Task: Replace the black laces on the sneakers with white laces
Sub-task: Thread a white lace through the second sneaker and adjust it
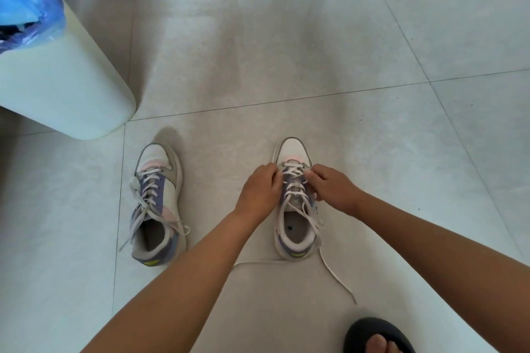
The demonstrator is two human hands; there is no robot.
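Fingertips of the left hand (259, 190) and right hand (332, 190) pinch the limp, light white lace (293, 172) at the lower crossings of the right sneaker (294, 203) on the tiled floor (372, 123), best gripped near an eyelet, while the left sneaker (156, 203) nearby is already laced white.

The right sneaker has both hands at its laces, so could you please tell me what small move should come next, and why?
Probably pull the crossings snug toward the tongue. The left hand and right hand pinch the white lace near the toe of the right sneaker, and its loose ends trail on the floor.
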